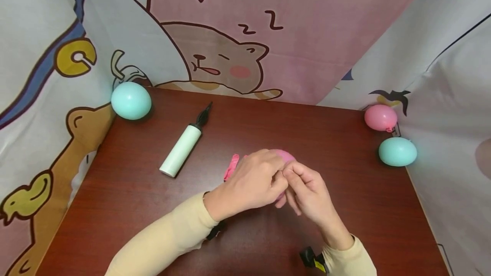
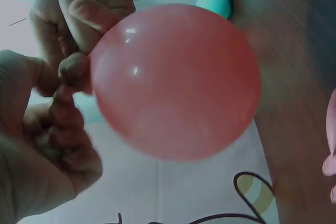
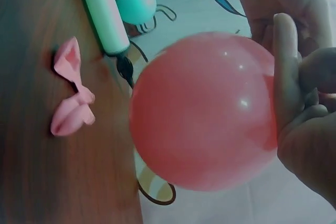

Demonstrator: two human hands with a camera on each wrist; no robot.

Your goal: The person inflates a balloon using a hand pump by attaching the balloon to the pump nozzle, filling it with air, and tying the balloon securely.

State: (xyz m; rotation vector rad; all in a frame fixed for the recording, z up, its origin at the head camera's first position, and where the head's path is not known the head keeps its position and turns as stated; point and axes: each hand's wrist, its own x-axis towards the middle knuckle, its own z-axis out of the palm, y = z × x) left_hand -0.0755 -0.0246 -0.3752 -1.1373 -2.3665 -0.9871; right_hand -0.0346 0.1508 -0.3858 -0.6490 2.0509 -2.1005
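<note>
An inflated pink balloon (image 2: 178, 82) hangs in front of both hands, its round body plain in the wrist views. In the head view, most of this balloon (image 1: 285, 155) is hidden behind the hands. At its neck end, my left hand (image 1: 253, 182) pinches with thumb and fingers. My right hand (image 1: 312, 193) meets it there, also pinching the neck end with bent fingers. The neck itself is covered by the fingers, so whether it is knotted cannot be seen. Limp pink balloons (image 3: 73, 93) lie on the table, left of the hands in the head view.
A white hand pump (image 1: 181, 150) with a black nozzle lies left of centre on the brown table (image 1: 326, 135). One teal balloon (image 1: 131, 101) sits at the far left corner. Another teal balloon (image 1: 397, 151) and a pink one (image 1: 380, 117) rest by the right edge. Printed cloth (image 1: 307, 33) surrounds the table.
</note>
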